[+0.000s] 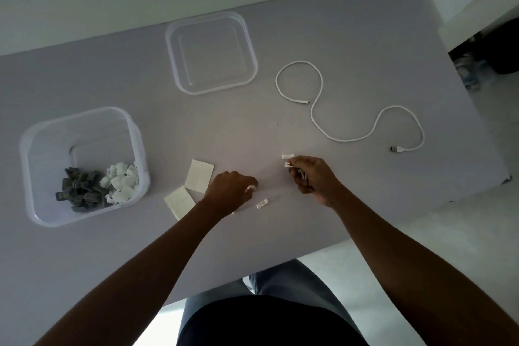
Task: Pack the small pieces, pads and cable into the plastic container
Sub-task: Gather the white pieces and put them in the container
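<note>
My left hand [230, 191] curls over a small white piece on the grey table [351, 45], another white piece [262, 203] lying just right of it. My right hand [311, 177] pinches a white piece, one more [288, 156] just beyond its fingertips. Two pads [198, 180] lie left of my hands. The plastic container [84, 216], far left, holds grey and white pieces. The lid [211, 52] and white cable [348, 109] lie farther off.

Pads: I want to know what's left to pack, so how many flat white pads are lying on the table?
2. One pad lies just right of the plastic container; the other pad sits nearer the person, partly under the left forearm. None seen elsewhere; the hands could hide more.
</note>
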The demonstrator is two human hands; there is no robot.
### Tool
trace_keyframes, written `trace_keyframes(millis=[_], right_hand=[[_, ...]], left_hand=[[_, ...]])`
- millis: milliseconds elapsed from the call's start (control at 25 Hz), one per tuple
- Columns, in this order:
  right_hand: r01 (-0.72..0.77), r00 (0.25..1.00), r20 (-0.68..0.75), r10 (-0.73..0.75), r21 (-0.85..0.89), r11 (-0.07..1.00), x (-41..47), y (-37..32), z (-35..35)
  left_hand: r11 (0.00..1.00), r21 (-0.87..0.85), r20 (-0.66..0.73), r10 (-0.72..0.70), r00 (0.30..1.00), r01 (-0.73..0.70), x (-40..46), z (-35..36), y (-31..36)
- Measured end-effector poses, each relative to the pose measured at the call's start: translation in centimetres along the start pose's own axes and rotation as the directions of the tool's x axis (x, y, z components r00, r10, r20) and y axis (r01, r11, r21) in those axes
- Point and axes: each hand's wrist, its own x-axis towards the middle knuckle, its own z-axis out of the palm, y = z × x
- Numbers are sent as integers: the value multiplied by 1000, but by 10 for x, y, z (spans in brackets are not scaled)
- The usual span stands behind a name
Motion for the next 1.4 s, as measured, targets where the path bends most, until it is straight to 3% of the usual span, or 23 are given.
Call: trace_keyframes(millis=[120, 200, 280, 360, 520, 720, 800, 840, 920, 960, 1040, 1200, 1320, 1400], right_hand=[[26, 991, -129, -25, 3, 1000, 8, 0, -3], [153, 956, -219, -193, -186, 971, 15, 6, -8], [277, 873, -215, -437, -519, 809, 21, 12, -14], [311, 834, -105, -542, -722, 618, 24, 15, -16], [227, 866, -38, -498, -858, 460, 30, 20, -12], [162, 888, -85, -453, -862, 480, 36, 18, -8], [206, 896, -82, -436, -793, 573, 29, 16, -4], [210, 922, -99, -375, -686, 697, 25, 14, -1], [86, 992, -76, -102, -195, 977, 15, 10, 6], [-33, 999, 8, 32, 65, 997, 10, 7, 8], [-193, 974, 169, 148, 292, 937, 5, 7, 6], [-255, 927, 348, 141, 308, 917, 0, 9, 8], [-221, 921, 374, 112, 261, 940, -1, 7, 8], [-201, 917, 390, 88, 259, 945, -1, 6, 7]], left_hand=[[999, 27, 9, 18, 1000, -19, 1, 1, 3], [999, 51, 15, 9, 1000, -10, 1, 2, 3], [998, 65, 41, -1, 999, -2, 2, 0, 5], [997, 78, 72, -9, 997, 4, 4, -3, 6], [973, 230, 146, -16, 989, -18, 10, -7, 14], [952, 304, 204, -32, 979, -32, 21, -14, 22], [959, 284, 156, -30, 987, -15, 22, -17, 22], [964, 264, 124, -30, 992, -4, 21, -17, 21], [979, 202, 75, -25, 997, 9, 20, -14, 17], [986, 166, 67, -21, 998, 10, 20, -12, 15], [992, 129, 73, -10, 997, 1, 21, -10, 10], [1000, 5, 27, -30, 999, 30, 22, -10, 1], [981, -161, -28, -112, 993, 106, 18, -15, -6], [973, -200, 27, -111, 993, 114, 15, -19, -11]])
